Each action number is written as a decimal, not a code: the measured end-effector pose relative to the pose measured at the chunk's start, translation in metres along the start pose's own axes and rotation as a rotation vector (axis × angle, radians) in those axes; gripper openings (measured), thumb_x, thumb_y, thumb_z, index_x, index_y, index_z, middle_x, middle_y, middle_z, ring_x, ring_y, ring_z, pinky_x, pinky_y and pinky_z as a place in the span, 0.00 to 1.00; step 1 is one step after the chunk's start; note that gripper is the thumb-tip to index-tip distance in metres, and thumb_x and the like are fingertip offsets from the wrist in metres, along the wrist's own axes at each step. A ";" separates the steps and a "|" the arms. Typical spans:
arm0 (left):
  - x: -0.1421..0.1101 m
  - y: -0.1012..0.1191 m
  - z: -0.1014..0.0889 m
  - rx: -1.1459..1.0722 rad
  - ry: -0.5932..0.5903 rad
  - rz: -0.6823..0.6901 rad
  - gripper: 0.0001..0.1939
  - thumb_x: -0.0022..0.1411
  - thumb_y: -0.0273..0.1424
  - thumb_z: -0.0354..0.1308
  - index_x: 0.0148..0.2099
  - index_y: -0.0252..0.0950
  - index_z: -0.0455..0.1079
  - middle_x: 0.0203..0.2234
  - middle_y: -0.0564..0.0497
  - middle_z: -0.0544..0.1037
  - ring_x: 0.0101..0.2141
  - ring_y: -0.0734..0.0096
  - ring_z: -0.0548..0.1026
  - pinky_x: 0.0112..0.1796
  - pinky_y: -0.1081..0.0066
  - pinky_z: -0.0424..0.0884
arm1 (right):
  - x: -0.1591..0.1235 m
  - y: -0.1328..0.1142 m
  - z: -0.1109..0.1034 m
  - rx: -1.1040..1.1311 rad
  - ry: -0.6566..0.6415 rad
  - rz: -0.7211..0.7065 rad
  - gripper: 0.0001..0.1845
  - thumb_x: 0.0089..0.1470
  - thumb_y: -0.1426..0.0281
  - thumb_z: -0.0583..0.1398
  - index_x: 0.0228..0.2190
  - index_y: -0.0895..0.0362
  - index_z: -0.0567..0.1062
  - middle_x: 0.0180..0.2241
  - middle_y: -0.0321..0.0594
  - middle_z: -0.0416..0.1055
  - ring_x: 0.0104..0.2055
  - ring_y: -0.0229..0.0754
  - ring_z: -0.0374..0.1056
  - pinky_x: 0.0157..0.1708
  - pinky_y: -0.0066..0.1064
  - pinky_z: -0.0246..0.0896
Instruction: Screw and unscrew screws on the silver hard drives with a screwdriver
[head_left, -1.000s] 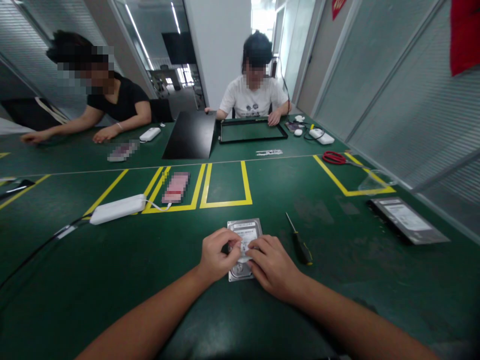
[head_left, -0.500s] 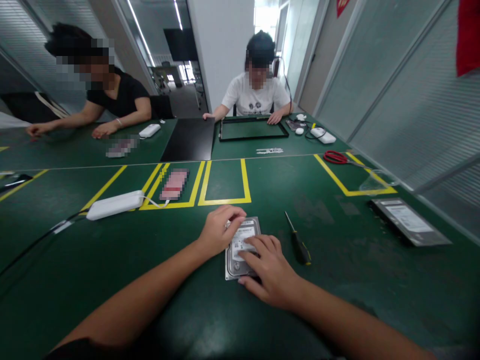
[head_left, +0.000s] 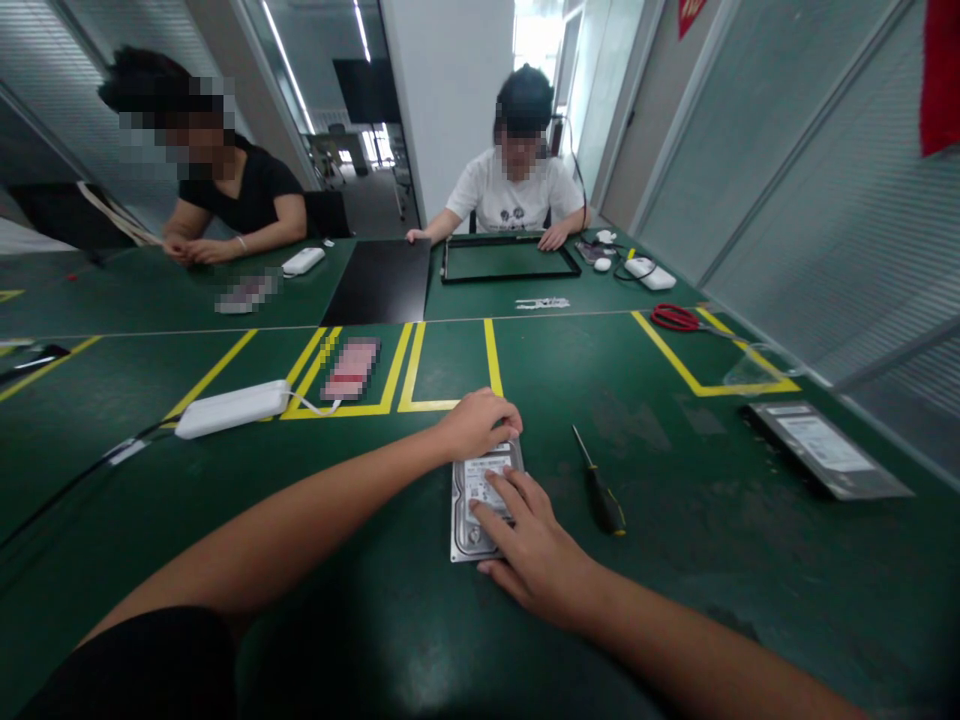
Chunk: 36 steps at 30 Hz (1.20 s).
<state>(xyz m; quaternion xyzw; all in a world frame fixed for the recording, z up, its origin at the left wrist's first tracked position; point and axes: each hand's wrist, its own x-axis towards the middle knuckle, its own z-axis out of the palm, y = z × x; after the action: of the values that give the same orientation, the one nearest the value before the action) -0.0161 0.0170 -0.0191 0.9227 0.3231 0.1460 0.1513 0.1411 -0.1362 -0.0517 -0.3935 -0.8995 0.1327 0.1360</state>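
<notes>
A silver hard drive [head_left: 471, 510] with a white label lies flat on the green table mat [head_left: 225, 520] in front of me. My left hand [head_left: 480, 423] curls over the drive's far edge, fingers bent around it. My right hand [head_left: 529, 545] lies on the near half, fingers stretched flat on the label. A small screwdriver [head_left: 600, 490] with a black and yellow handle rests just to the right of the drive, apart from both hands.
A white power brick [head_left: 232, 408] with cable lies left, beside yellow taped boxes [head_left: 450, 365]. Red scissors [head_left: 675, 318] and a grey packaged drive [head_left: 825, 450] sit on the right. Two people sit across the table, one by a black frame [head_left: 506, 260].
My left hand has moved from the drive's middle up to its far edge. My right hand has opened flat on the label. The drive has shifted slightly away from me.
</notes>
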 end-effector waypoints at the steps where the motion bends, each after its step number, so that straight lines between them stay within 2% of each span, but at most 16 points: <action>1: 0.001 0.000 0.001 0.003 -0.016 -0.010 0.04 0.62 0.28 0.59 0.36 0.36 0.75 0.35 0.52 0.81 0.38 0.67 0.74 0.44 0.66 0.65 | 0.000 0.000 0.000 -0.003 -0.003 0.000 0.33 0.56 0.63 0.60 0.61 0.56 0.61 0.65 0.58 0.51 0.68 0.66 0.42 0.62 0.64 0.47; 7: 0.004 -0.001 0.004 0.019 -0.066 -0.071 0.06 0.62 0.30 0.58 0.37 0.39 0.76 0.35 0.54 0.81 0.39 0.67 0.74 0.47 0.66 0.64 | -0.002 0.001 0.000 -0.021 0.000 0.001 0.33 0.57 0.61 0.58 0.62 0.55 0.60 0.66 0.56 0.50 0.68 0.65 0.42 0.63 0.62 0.45; 13: 0.009 -0.002 0.005 0.015 -0.090 -0.132 0.06 0.59 0.33 0.60 0.36 0.42 0.78 0.33 0.55 0.81 0.38 0.67 0.75 0.43 0.68 0.65 | -0.001 0.001 -0.001 -0.045 0.024 -0.014 0.33 0.58 0.61 0.58 0.62 0.55 0.61 0.66 0.57 0.52 0.67 0.64 0.43 0.62 0.63 0.46; 20: 0.010 0.003 -0.001 0.072 -0.094 -0.128 0.06 0.58 0.32 0.60 0.35 0.42 0.78 0.33 0.55 0.82 0.38 0.66 0.75 0.44 0.67 0.65 | -0.002 0.000 -0.001 -0.050 0.019 -0.015 0.33 0.58 0.60 0.57 0.62 0.55 0.60 0.66 0.56 0.51 0.67 0.64 0.44 0.62 0.61 0.46; 24: 0.011 0.001 -0.001 0.041 -0.111 -0.152 0.07 0.58 0.32 0.59 0.36 0.42 0.79 0.33 0.55 0.82 0.36 0.69 0.77 0.39 0.71 0.66 | -0.002 0.000 0.000 -0.049 0.018 -0.007 0.32 0.59 0.60 0.56 0.62 0.55 0.60 0.66 0.55 0.50 0.67 0.64 0.43 0.63 0.61 0.45; 31: 0.020 0.001 -0.006 -0.032 -0.240 -0.304 0.07 0.55 0.34 0.63 0.37 0.42 0.80 0.32 0.56 0.82 0.33 0.71 0.77 0.30 0.76 0.64 | -0.001 0.000 -0.001 -0.053 0.009 -0.001 0.32 0.58 0.60 0.57 0.62 0.53 0.60 0.67 0.54 0.50 0.67 0.63 0.43 0.63 0.60 0.45; 34: 0.020 0.002 -0.009 -0.038 -0.245 -0.307 0.09 0.55 0.34 0.64 0.39 0.42 0.79 0.34 0.56 0.82 0.35 0.70 0.78 0.33 0.75 0.66 | -0.001 0.001 -0.002 -0.063 0.015 -0.009 0.33 0.58 0.59 0.58 0.62 0.53 0.60 0.67 0.53 0.50 0.67 0.62 0.43 0.63 0.59 0.45; 36: 0.015 0.002 -0.010 -0.032 -0.195 -0.295 0.12 0.55 0.34 0.64 0.43 0.41 0.78 0.38 0.55 0.82 0.38 0.68 0.78 0.37 0.73 0.67 | -0.001 0.001 -0.004 -0.068 0.020 -0.025 0.34 0.57 0.58 0.58 0.62 0.53 0.60 0.66 0.53 0.50 0.67 0.62 0.44 0.62 0.58 0.45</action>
<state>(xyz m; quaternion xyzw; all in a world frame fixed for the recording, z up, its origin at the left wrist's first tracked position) -0.0075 0.0263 -0.0067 0.8726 0.4365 0.0369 0.2163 0.1441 -0.1360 -0.0488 -0.3878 -0.9070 0.0961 0.1333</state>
